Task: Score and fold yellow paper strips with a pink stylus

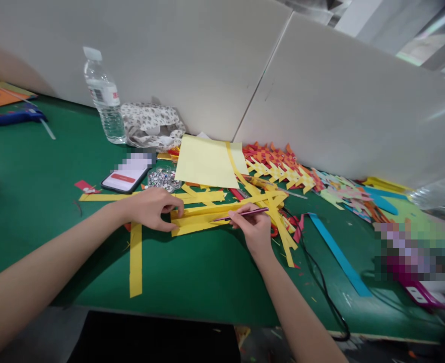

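Note:
My left hand (152,207) curls at the left end of a folded yellow paper strip (195,223), its index finger and thumb pinching that end against the table. Between the fingers of my right hand (255,229) is a slim dark purple pen (250,213), its tip pointing left onto the strip. More yellow paper strips lie around: one (135,262) runs toward me below my left hand, another (207,196) lies just behind. A crossed pile of strips (282,227) is by my right hand. A pale yellow sheet (210,161) lies behind both hands.
A phone (126,174), a water bottle (103,98) and a patterned cloth bag (152,123) stand toward the back left. Woven paper pieces (278,164) line the partition. A blue strip (339,254) and a black cable (322,282) lie right. A blue glue gun (16,117) rests far left.

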Demonstrator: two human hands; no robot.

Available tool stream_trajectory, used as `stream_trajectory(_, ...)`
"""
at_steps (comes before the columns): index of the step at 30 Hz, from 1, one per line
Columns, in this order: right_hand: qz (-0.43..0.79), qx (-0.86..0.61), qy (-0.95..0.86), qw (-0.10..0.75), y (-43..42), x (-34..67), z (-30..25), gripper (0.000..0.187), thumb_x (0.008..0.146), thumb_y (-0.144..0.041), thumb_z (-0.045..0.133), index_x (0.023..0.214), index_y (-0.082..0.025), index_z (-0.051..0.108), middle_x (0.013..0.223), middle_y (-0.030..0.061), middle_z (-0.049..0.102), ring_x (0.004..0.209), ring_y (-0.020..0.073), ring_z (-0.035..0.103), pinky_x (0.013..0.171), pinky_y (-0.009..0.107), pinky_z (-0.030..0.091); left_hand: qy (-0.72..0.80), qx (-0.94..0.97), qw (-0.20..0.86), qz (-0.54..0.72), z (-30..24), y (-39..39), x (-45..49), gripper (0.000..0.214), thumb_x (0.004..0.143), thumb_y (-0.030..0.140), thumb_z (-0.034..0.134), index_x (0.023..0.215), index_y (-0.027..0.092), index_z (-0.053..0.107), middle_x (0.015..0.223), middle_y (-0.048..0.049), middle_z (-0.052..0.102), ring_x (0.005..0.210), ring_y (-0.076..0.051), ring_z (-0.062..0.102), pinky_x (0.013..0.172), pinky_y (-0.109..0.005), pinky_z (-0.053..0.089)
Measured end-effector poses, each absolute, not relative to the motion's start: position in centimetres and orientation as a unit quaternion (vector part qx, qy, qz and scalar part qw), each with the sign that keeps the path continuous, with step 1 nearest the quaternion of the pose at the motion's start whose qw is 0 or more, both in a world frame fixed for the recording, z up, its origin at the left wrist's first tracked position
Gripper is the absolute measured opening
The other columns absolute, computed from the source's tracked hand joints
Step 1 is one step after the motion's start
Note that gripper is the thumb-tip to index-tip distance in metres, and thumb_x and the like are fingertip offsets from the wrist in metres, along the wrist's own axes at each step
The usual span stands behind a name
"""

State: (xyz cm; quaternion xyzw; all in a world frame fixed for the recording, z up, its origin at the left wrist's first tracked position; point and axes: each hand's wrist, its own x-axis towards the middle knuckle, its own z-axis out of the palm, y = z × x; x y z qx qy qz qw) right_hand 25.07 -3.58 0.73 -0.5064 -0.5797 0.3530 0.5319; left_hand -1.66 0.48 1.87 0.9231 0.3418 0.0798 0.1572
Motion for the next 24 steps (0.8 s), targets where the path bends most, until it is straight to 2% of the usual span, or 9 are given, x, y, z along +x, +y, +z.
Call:
stream_trajectory(5,0.412,-0.477,-0.533,0.564,-3.6,24.2,0.8,0.024,0.064,-0.035,0.077,0.063,-0.019,0.059,0.052,-0.0026,0.060,0.047,0.0131,0.058,0.047,0.026,0.050,0.331,0.923,0.172,0.097,1.6,0.4,-1.6,0.016,0.071,0.033,0.061,0.082,0.022,0.060,0.054,0.0068,0.042,0.049,-0.008,0.042,0.053,-0.023,0.026)
stream_trajectory(11,0.503,-0.446,-0.543,0.502,-3.9,21.8,0.4,0.022,0.064,-0.035,0.078,0.067,-0.019,0.063,0.058,0.0000,0.068,0.054,0.0170,0.065,0.057,0.031,0.057,0.324,0.920,0.191,0.107,1.4,0.5,-1.5,0.015,0.069,0.029,0.061,0.082,0.022,0.059,0.054,0.0074,0.041,0.047,-0.008,0.041,0.052,-0.023,0.026)
stream_trajectory(24,0.510,-0.447,-0.565,0.470,-3.9,21.5,0.1,0.018,0.065,-0.032,0.077,0.066,-0.020,0.064,0.062,-0.0005,0.069,0.056,0.0163,0.066,0.059,0.029,0.056,0.320,0.918,0.208,0.106,1.5,0.4,-1.4,0.012,0.068,0.022,0.057,0.080,0.021,0.056,0.054,0.0076,0.040,0.047,-0.008,0.040,0.054,-0.023,0.027)
